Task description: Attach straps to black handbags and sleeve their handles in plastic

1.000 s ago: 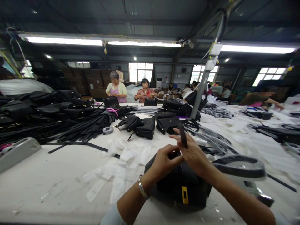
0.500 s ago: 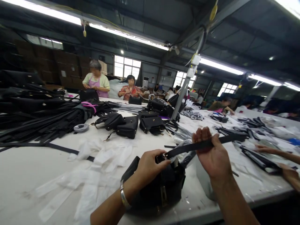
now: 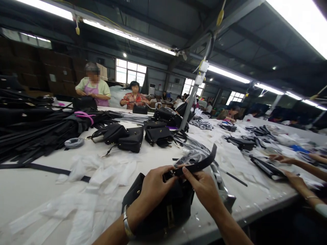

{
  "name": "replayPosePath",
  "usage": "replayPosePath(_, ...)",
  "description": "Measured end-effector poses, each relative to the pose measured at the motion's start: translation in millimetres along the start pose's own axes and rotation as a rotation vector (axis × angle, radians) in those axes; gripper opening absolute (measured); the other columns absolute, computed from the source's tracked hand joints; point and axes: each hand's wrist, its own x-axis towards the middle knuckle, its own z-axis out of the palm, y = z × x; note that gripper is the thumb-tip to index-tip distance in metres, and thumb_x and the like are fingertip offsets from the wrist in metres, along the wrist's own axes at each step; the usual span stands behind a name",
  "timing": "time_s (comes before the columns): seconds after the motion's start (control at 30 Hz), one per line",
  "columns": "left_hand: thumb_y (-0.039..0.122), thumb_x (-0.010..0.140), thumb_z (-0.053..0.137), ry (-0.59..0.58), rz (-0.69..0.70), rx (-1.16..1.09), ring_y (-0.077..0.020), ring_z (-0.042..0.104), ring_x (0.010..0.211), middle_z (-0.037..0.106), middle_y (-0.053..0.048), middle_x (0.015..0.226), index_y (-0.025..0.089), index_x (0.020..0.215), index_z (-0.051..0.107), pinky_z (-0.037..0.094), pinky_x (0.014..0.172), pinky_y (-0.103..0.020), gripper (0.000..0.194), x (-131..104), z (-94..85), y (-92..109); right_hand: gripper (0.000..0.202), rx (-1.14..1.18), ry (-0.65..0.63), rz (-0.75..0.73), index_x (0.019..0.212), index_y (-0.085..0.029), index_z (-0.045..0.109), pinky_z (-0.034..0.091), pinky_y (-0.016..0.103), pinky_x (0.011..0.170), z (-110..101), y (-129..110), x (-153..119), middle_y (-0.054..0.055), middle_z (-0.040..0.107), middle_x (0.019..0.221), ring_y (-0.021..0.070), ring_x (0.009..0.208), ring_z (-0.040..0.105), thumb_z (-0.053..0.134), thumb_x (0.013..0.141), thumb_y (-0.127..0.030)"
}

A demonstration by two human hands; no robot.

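Observation:
In front of me on the table stands a black handbag (image 3: 178,200) with gold-coloured fittings. My left hand (image 3: 157,183) is closed on the black strap near its buckle at the bag's top, thumb and fingers pinching it. Close beside it, my right hand (image 3: 203,185) grips the same black strap (image 3: 204,162) between thumb and fingers; its free end curves up to the right. The buckle itself is mostly hidden by my fingers. Clear plastic wrap (image 3: 191,157) and grey tubing lie just behind the bag.
White paper strips (image 3: 87,194) are spread left of the bag. Several finished-looking black bags (image 3: 131,139) and a heap of black straps (image 3: 43,132) lie farther back. A metal post (image 3: 190,105) rises from the table (image 3: 25,190). At right, a co-worker's hands (image 3: 293,177) rest by black pieces.
My right hand has moved left and down along the strap, from open-palmed under it to gripping it close to my left hand. The view has shifted slightly to the right.

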Motion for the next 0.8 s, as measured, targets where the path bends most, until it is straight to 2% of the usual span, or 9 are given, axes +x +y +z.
replayPosePath(0.1,0.026,0.079,0.07,-0.019,-0.018,0.022,-0.0329,0.07,0.101,0.077,-0.007,0.109,0.027,0.11,0.076,0.049,0.085,-0.037,0.032,0.7,-1.4,-0.1,0.034,0.116,0.062,0.003,0.099,-0.022,0.079,0.059,0.039,0.084,1.0,6.1,-1.2,0.007,0.078,0.096,0.0288,0.091,0.073,0.068,0.085,-0.051)
replayPosePath(0.2,0.027,0.079,0.071,-0.055,-0.002,-0.057,-0.0314,0.07,0.099,0.077,-0.006,0.107,0.026,0.109,0.077,0.049,0.086,-0.035,0.03,1.8,-3.4,1.2,0.032,0.437,0.079,0.093,0.095,-0.02,0.078,0.062,0.034,0.067,0.4,9.6,-0.9,0.006,0.079,0.088,0.0248,0.077,0.074,0.074,0.08,-0.049)
replayPosePath(0.3,0.027,0.084,0.067,-0.135,0.052,-0.218,-0.0276,0.068,0.101,0.076,-0.004,0.108,0.026,0.114,0.074,0.048,0.09,-0.032,0.031,2.2,-6.6,3.3,0.028,0.669,0.082,0.172,0.09,-0.018,0.077,0.061,0.028,0.064,-3.2,13.3,2.0,0.006,0.079,0.084,0.0209,0.075,0.074,0.078,0.078,-0.043)
replayPosePath(0.4,0.029,0.092,0.057,-0.204,0.069,-0.347,-0.0243,0.067,0.096,0.075,-0.004,0.108,0.026,0.123,0.07,0.049,0.083,-0.029,0.034,1.5,-9.7,5.1,0.025,0.736,0.077,0.237,0.089,-0.018,0.077,0.061,0.024,0.064,-6.1,16.8,4.9,0.006,0.079,0.087,0.0189,0.077,0.075,0.08,0.077,-0.04)
replayPosePath(0.53,0.034,0.094,0.054,-0.227,-0.012,-0.406,-0.0156,0.06,0.064,0.075,-0.005,0.096,0.023,0.126,0.068,0.045,0.059,-0.024,0.036,0.5,-10.8,4.6,0.022,0.777,0.061,0.28,0.088,-0.019,0.077,0.061,0.022,0.063,-5.7,16.8,6.3,0.006,0.08,0.088,0.0195,0.081,0.075,0.081,0.076,-0.036)
replayPosePath(0.63,0.035,0.091,0.059,-0.188,-0.033,-0.429,-0.0122,0.055,0.056,0.074,-0.003,0.087,0.022,0.122,0.07,0.043,0.057,-0.022,0.035,0.5,-9.8,2.1,0.02,0.804,0.058,0.284,0.089,-0.019,0.078,0.061,0.021,0.062,-4.1,14.5,6.0,0.005,0.08,0.087,0.0182,0.079,0.075,0.081,0.077,-0.034)
replayPosePath(0.8,0.039,0.09,0.062,-0.157,-0.036,-0.453,-0.0117,0.054,0.055,0.072,-0.002,0.08,0.022,0.12,0.071,0.041,0.055,-0.021,0.035,0.9,-9.0,-0.3,0.017,0.826,0.068,0.291,0.089,-0.021,0.078,0.061,0.018,0.063,-2.6,13.8,4.9,0.004,0.08,0.088,0.0159,0.079,0.075,0.08,0.078,-0.033)
